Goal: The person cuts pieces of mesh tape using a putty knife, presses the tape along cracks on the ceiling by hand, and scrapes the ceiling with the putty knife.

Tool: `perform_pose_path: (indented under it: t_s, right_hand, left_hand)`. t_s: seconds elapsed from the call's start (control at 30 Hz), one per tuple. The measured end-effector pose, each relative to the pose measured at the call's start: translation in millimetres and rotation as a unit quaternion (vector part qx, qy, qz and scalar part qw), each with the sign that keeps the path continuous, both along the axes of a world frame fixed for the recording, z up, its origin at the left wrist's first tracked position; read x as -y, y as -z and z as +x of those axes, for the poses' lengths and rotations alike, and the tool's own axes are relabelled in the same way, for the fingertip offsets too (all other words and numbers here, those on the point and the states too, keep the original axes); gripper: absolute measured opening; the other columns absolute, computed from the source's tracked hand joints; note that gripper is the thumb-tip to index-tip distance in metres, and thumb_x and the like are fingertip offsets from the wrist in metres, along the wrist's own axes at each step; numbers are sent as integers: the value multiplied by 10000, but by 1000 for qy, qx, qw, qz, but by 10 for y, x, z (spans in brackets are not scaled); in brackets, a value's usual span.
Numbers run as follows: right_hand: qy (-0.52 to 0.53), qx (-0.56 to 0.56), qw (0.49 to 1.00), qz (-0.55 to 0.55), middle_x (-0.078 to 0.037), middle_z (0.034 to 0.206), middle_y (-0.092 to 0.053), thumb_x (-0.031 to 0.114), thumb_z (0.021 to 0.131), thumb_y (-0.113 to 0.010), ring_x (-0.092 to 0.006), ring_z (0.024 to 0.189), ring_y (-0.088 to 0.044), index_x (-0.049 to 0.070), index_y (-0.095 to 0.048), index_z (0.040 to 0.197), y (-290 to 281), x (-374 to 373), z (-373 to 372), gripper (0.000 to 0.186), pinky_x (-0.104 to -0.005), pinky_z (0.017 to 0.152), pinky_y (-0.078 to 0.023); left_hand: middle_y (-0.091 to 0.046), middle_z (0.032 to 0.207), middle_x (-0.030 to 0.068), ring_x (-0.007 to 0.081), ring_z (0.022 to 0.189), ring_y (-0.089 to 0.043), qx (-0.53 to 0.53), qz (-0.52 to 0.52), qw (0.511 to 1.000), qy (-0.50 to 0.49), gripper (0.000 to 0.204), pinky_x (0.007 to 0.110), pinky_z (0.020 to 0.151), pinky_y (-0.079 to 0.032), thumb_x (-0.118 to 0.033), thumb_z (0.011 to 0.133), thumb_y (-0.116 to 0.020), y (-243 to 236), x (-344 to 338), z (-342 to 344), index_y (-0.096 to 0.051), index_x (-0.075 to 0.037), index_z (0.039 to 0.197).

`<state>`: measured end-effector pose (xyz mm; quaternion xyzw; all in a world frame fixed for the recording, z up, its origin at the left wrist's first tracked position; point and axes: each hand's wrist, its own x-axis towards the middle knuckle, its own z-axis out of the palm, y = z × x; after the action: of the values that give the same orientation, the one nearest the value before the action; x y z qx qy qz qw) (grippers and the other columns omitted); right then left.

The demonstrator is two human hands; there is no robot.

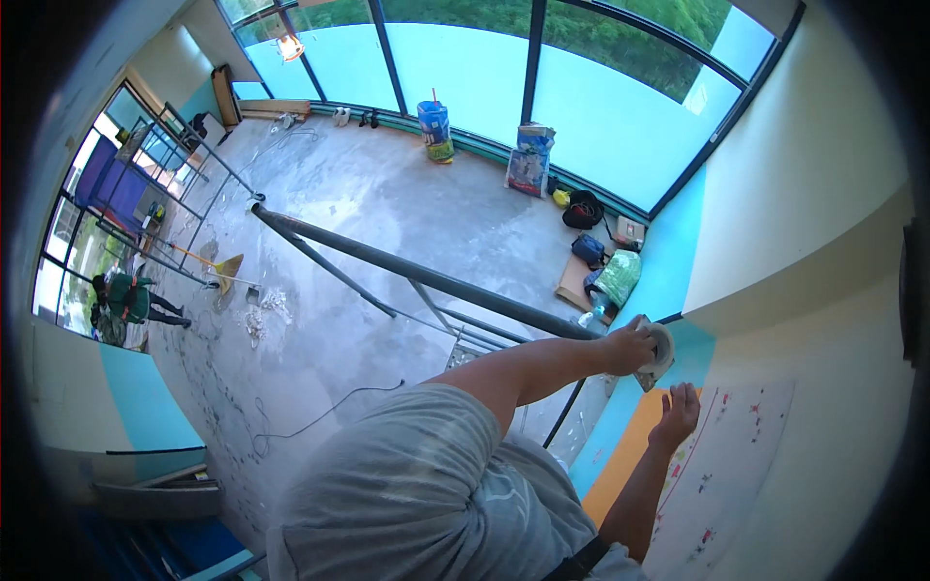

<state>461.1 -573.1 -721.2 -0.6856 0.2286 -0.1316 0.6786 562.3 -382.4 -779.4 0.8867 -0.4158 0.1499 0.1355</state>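
Note:
My left hand [630, 351] grips a pale round object [661, 347] at the right end of the grey scaffold rail [426, 278]; a dirty flat piece shows beneath it, too small to make out. My right hand [678, 416] is lower, near the painted wall [693, 344], with fingers apart and slightly curled, apparently holding nothing. Behind it, a pale panel [731, 455] with small red and dark marks lies along the wall.
Bags of material [530, 160], backpacks [582, 209] and cardboard [576, 281] sit by the windows. A person in green [131, 300] bends at the left, near more scaffolding [199, 228] and a yellow broom [228, 269]. A cable [339, 407] crosses the dusty floor below.

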Motion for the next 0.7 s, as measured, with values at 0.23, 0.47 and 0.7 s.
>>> perform_pose_path:
  t_s: [0.23, 0.47, 0.7]
  right_hand:
    - [79, 27, 991, -100, -204, 1253, -625, 162, 943, -635, -249, 1146, -611, -134, -547, 1264, 547, 172, 117, 446, -344, 996, -481]
    - [106, -3, 991, -78, -180, 1273, -614, 157, 937, -650, -248, 1171, -599, -128, -537, 1280, 349, 98, 138, 460, -327, 993, -475]
    - [-180, 76, 954, -226, -139, 1136, -646, 93, 929, -629, -220, 1039, -628, -66, -600, 1174, -397, -469, 313, 293, -343, 921, -512]
  left_hand:
    - [-562, 1197, 131, 384, 1291, -462, -45, -11, 999, 1, 347, 710, 1088, -238, -206, 872, -594, -14, -63, -74, -649, -169, 1213]
    - [-539, 1315, 150, 376, 1313, -439, -46, 15, 999, -5, 439, 726, 1075, -229, -225, 862, -622, -182, -95, -1, -600, -175, 1297]
    - [-524, 1327, 202, 334, 1280, -484, -298, -290, 909, -27, 666, 412, 1076, -389, -222, 761, -764, -863, -824, -323, -516, -75, 1361]
